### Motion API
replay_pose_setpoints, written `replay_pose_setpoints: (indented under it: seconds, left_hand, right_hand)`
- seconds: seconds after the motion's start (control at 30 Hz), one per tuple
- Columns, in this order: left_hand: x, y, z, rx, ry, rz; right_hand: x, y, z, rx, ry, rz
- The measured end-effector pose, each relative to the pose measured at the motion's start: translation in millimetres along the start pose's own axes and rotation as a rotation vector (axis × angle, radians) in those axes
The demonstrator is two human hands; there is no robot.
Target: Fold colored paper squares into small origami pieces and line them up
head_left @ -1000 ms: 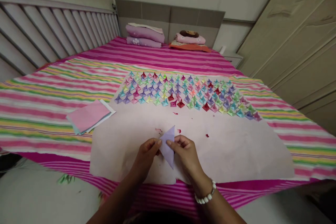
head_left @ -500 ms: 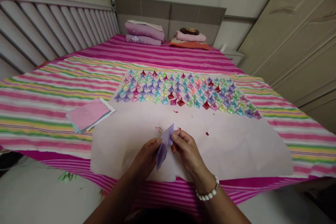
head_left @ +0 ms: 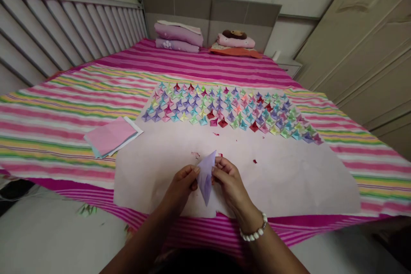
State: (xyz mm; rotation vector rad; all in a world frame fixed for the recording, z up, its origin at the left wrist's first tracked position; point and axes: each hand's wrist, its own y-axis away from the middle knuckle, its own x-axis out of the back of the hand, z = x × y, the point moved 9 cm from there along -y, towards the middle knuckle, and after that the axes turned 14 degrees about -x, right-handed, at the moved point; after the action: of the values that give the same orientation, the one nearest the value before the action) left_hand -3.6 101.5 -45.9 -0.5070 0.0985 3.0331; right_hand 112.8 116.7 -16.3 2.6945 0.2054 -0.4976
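A piece of folded lilac origami paper (head_left: 206, 175) is held up between my two hands, with one point upward and one downward. My left hand (head_left: 183, 182) pinches its left edge between thumb and fingers. On the opposite edge, my right hand (head_left: 228, 180), with a white beaded bracelet (head_left: 255, 233) at the wrist, is closed on the paper too. Beneath lies a large pale sheet (head_left: 289, 180) on the bed. Rows of small folded paper pieces (head_left: 222, 122) in many colours cover its far part.
A stack of pink, white and blue paper sheets (head_left: 112, 137) rests on the striped cloth (head_left: 48, 115) at the left. Small red scraps (head_left: 254, 161) dot the pale sheet. Folded bedding (head_left: 178, 36) stands near the headboard (head_left: 180, 4). A slatted rail (head_left: 80, 30) borders the left side.
The lilac paper has been turned, so that its broad face shows now and its lower tip points down. Both hands stay on it. The view has shifted slightly.
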Motion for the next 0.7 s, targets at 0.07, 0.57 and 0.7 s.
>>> replay_pose_setpoints:
  seconds: [0.07,0.57,0.7]
  left_hand:
    - [4.8,-1.1,5.2,-0.057,-0.129,0.016]
    - [4.3,-6.1,4.7,-0.052,-0.149,0.118]
    - [2.6,-6.7,13.9,-0.099,-0.265,0.099]
  right_hand:
    - [-0.3,-0.1,-2.6,0.031,0.035,0.003]
    - [2.1,2.5,-14.0,0.321,0.478,0.223]
    - [-5.3,7.5,-22.3,0.387,0.596,0.229]
